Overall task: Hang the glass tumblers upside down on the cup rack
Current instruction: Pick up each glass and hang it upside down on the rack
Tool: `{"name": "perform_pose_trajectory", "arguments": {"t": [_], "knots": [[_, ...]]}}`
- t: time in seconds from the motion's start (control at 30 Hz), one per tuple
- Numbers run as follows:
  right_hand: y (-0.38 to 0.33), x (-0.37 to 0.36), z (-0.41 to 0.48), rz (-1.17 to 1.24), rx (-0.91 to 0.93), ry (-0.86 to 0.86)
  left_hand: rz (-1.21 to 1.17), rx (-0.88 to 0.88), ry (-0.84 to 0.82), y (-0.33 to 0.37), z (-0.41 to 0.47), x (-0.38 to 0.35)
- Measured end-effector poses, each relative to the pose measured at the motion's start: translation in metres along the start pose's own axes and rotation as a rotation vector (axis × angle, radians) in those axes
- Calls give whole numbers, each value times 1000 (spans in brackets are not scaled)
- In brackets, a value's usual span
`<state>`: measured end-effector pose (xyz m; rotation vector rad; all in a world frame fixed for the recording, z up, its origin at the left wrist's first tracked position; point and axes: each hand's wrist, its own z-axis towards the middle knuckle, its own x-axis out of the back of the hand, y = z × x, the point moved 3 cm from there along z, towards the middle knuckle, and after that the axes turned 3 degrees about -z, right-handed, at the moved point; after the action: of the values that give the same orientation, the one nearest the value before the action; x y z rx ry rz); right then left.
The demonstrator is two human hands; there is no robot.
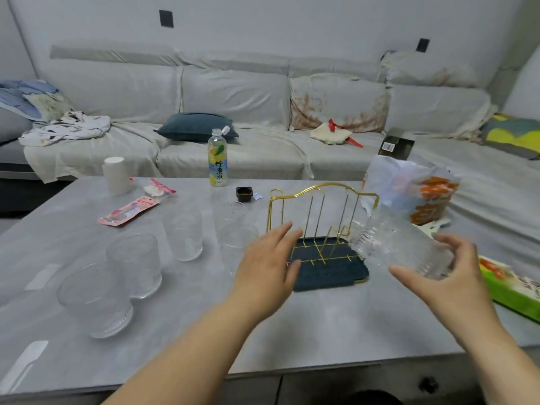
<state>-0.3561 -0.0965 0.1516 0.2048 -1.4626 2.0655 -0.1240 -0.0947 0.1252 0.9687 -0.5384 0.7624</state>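
Held tumbler [400,247] blurred, maybe ribbed.

1. Cup rack [323,226] stands on the surface [336,323], right of centre.
2. Five tumblers stand left of the rack: two [95,299] [135,263] nearest, one [183,236] behind them, two [238,244] [232,211] beside the rack.
3. Sixth tumbler [397,244], tilted, in the right hand [438,285], right of the rack.
4. Left hand [267,273] before the rack.
5. Bottle [217,159] at the far edge; sofa [233,112] behind.

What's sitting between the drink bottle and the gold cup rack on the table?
In the head view, a small dark brown cup and a tiny white packet lie between the bottle and rack.
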Motion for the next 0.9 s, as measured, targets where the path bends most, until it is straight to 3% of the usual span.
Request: {"name": "perform_pose_trajectory", "arguments": {"t": [0.1, 0.27, 0.6, 0.9], "knots": [[1, 21, 23, -117, 0, 59, 96, -19, -84, 7, 20, -18], [3, 16, 63, -208, -31, -34, 252, 62, -210, -6, 34, -33], [9, -42, 115, -411, -12, -260, 234, 27, -167, -16, 28, -39], [29, -69, 118, -486, -12, -326, 188, 18, -139, -19, 27, -41]]}}
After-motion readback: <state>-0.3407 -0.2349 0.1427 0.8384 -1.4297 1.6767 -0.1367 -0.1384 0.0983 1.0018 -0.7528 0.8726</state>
